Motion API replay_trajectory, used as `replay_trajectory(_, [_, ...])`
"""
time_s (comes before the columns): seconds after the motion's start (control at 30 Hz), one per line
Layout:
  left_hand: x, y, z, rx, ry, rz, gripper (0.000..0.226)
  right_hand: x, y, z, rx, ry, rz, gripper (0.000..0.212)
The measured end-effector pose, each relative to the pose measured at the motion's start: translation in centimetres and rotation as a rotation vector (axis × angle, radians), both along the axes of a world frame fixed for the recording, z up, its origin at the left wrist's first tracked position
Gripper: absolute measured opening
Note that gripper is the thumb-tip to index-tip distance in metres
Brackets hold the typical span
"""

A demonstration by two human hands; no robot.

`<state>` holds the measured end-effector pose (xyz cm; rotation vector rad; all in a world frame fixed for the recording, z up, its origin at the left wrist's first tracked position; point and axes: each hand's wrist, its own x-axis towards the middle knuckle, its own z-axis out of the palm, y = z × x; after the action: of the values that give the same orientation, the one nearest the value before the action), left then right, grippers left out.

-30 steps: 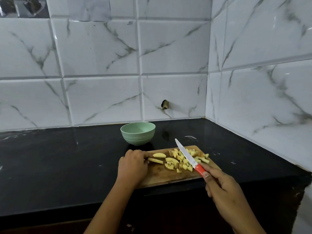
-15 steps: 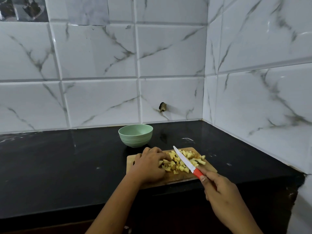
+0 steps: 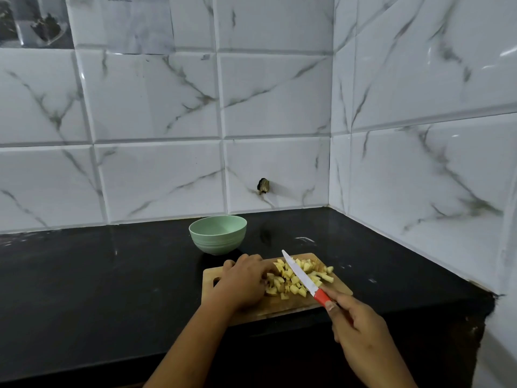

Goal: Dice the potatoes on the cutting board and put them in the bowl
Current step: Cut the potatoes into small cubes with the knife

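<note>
Head view, the only one you have: the potato pieces (image 3: 296,278) sit in a loose pale-yellow heap on the wooden cutting board (image 3: 279,308), right of its middle, and the green bowl (image 3: 218,233) stands just behind the board on the black counter (image 3: 112,275) with nothing to be seen inside it. Your left hand (image 3: 246,281) is knuckles-up, fingers curled down over the heap's left edge and holding pieces there. Your right hand (image 3: 361,334) is wrapped round the red handle of the knife (image 3: 300,273), whose blade slants across the top of the heap, tip toward the wall. Now, handling: these bits look small, light and firm, probably damp and starchy, so expect them to stick to the blade and skid on the wood. Pinching them one by one would be slow; you'd likely do better to cup them in a curled palm or scrape them along with the flat of the blade. The bowl looks light too, so it may slide if knocked; take it by the rim. Writing? A pale sheet (image 3: 134,21) high on the tiles carries a short dark line, too small to read. No brand shows on knife, bowl or board.
</note>
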<state>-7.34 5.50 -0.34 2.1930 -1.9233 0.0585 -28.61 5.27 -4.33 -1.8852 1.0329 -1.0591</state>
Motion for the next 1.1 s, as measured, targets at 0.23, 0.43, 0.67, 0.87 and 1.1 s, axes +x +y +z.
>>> replay_trajectory(0.23, [0.5,-0.8,-0.1,0.025,-0.042,-0.012,0.032,0.3,-0.1,-0.3,0.026,-0.004,0.004,0.034])
replay_trajectory(0.43, [0.6,-1.1,0.5,0.064,-0.006,-0.037,0.027,0.5,-0.1,-0.3,0.038,0.003,0.005,0.033])
replay_trajectory(0.67, [0.9,-0.4,-0.2,-0.104,0.095,-0.040,0.021,0.7,0.2,-0.2,0.040,-0.002,0.020,0.032])
replay_trajectory(0.87, [1.0,0.3,-1.0,-0.223,0.132,-0.001,0.026,0.9,0.3,-0.4,0.056,-0.011,0.018,0.033])
replay_trajectory(1.1, [2.0,0.9,-0.9,-0.267,0.018,0.106,0.024,0.7,0.2,-0.1,0.056,-0.011,-0.001,0.034])
